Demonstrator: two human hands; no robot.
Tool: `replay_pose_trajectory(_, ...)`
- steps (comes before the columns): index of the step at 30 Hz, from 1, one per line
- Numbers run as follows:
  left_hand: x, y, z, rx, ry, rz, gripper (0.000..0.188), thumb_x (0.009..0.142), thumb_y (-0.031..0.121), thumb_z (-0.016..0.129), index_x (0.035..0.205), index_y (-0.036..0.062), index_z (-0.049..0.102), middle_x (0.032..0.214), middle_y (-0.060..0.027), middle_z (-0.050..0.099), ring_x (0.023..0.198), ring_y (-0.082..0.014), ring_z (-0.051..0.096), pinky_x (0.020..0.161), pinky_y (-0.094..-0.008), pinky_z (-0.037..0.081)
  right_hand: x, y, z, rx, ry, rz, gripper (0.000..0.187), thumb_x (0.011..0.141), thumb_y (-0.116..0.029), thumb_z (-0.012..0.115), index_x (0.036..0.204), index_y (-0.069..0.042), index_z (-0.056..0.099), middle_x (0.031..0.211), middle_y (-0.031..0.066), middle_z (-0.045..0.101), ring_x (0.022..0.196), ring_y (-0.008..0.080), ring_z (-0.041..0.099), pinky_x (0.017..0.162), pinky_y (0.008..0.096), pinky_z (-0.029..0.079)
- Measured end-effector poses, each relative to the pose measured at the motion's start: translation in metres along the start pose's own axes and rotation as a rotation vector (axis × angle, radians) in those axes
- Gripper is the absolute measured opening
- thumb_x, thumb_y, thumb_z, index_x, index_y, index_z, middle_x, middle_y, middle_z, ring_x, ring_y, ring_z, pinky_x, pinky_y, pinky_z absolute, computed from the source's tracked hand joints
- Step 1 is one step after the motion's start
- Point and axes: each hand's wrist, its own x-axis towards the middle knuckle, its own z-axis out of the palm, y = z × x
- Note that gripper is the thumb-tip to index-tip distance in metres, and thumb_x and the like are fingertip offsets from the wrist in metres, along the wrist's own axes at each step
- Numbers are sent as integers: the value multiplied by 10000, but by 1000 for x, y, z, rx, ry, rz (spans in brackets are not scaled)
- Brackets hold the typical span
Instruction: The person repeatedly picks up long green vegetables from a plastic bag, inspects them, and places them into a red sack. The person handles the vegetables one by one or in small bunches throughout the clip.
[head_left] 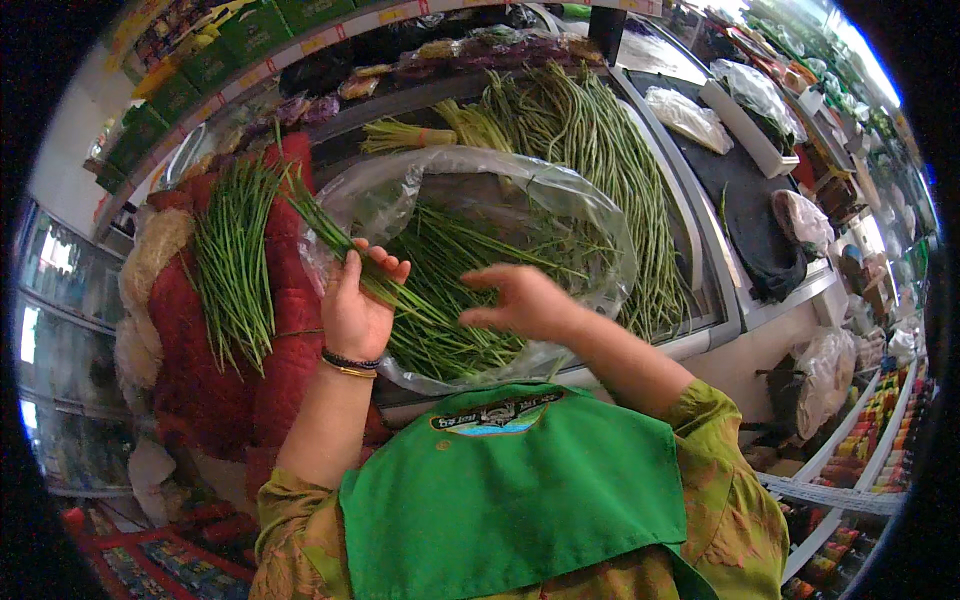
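My left hand [358, 308] is closed around a small bunch of chive stalks [322, 222], long, thin and green, slanting from upper left to lower right. Below it lies a large clear plastic bag [602, 203], spread wide, with many loose chives [440, 335] inside. Over the bag's middle hovers my right hand [520, 303], slightly blurred, thumb and fingers apart and nothing visible between them. To the left, a separate pile of chives [235, 262] rests on a red quilted cover [190, 395], its stalks roughly lined up.
Long green beans [570, 130] are heaped behind and right of the bag, beside banded pale-green bundles [405, 136]. A metal-edged case frame [722, 300] runs along the right. Beyond stand a black surface with wrapped produce [690, 118] and bottle shelves [865, 440].
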Motion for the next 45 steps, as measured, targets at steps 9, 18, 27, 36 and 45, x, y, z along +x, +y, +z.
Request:
replay_pose_trajectory(9,-7,1,4,263,-65,54,271,879,186,369,1116,69,430,1131,-95,473,1001,-213,481,845,-358,400,-17,71,6,361,92,322,184,766,-186,574,830,-14,580,601,29,541,488,85,475,452,237,388)
replay_pose_trajectory(18,-18,8,-15,440,-97,79,288,883,151,352,1150,54,402,1118,-107,476,932,-213,519,801,-329,426,-75,133,-50,240,419,713,138,749,-123,561,766,11,537,619,68,559,436,126,502,398,248,408)
replay_pose_trajectory(27,-26,19,-25,647,-87,191,314,885,150,355,1181,53,398,1119,-105,494,715,-122,559,611,-217,407,-96,194,-92,-38,659,753,126,735,-106,524,749,18,545,590,88,550,410,161,522,358,283,414)
replay_pose_trajectory(36,-25,75,-34,518,92,286,302,870,170,410,1150,59,419,764,-3,486,588,-68,402,579,-224,384,-101,182,-111,-686,1004,263,548,623,-126,629,1106,5,405,995,169,478,677,253,549,665,314,449)
replay_pose_trajectory(45,-10,181,-131,1266,551,55,414,847,197,460,1217,45,350,1025,-66,509,806,-116,502,684,-251,424,-34,112,-1,-458,52,357,169,662,-225,575,723,-69,599,709,151,580,679,319,565,600,388,457)
